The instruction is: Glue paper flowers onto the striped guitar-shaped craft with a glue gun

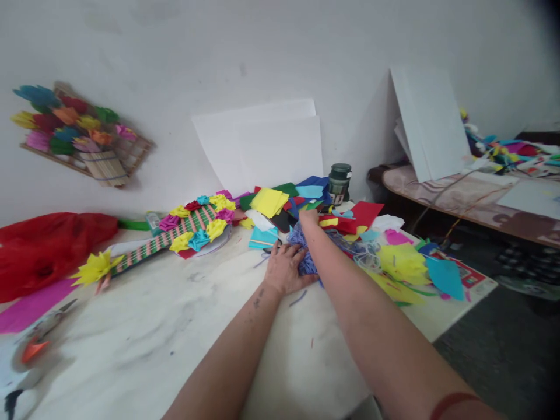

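Note:
My left hand (284,269) lies on the white table with its fingers spread, touching the edge of a tangle of purple-blue yarn (308,265). Farther in, my right hand (308,218) reaches over the yarn into a heap of coloured paper. Its fingers are hidden, so any hold cannot be seen. Close to the left fingertips is a turquoise paper pad (263,238). Yellow sheets (269,202) and red paper (366,217) lie around the right hand. My right forearm covers part of the yarn.
On the left lies a paper-flower-decorated guitar (161,240), near red fabric (52,254) and pliers (48,321). A dark-lidded jar (339,184) stands at the wall beside white boards (275,151). Yellow scraps (402,262) cover the right corner. Another table (437,192) stands behind.

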`<state>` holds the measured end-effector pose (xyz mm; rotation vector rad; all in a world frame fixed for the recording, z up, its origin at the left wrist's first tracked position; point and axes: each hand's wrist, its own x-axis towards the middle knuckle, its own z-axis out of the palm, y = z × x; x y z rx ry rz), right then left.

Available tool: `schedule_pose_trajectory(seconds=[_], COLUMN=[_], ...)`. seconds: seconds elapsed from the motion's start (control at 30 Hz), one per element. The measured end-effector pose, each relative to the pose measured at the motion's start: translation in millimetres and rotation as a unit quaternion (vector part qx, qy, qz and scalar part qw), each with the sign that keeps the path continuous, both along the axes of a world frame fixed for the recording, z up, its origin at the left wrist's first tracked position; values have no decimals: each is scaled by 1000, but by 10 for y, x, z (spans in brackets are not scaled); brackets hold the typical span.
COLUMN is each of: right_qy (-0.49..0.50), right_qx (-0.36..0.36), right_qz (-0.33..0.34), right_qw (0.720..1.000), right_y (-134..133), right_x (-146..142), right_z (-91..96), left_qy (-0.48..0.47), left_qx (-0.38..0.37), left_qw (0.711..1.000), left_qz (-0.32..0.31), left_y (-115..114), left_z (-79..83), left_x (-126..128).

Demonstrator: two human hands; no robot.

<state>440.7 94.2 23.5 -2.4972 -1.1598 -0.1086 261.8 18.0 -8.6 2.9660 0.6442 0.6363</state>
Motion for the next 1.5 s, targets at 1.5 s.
schedule_pose_trajectory(seconds=[1.5], right_qy=[153], right_qx=[45], right_qz=[128], right_qw=[979], right_y=[37], right_x=[-254], right_z=[-11], left_qy=[-36], left_qx=[-40], left_qw=[999], left_qz=[-2], left_y=[82], left_z=[-33], left_x=[-22])
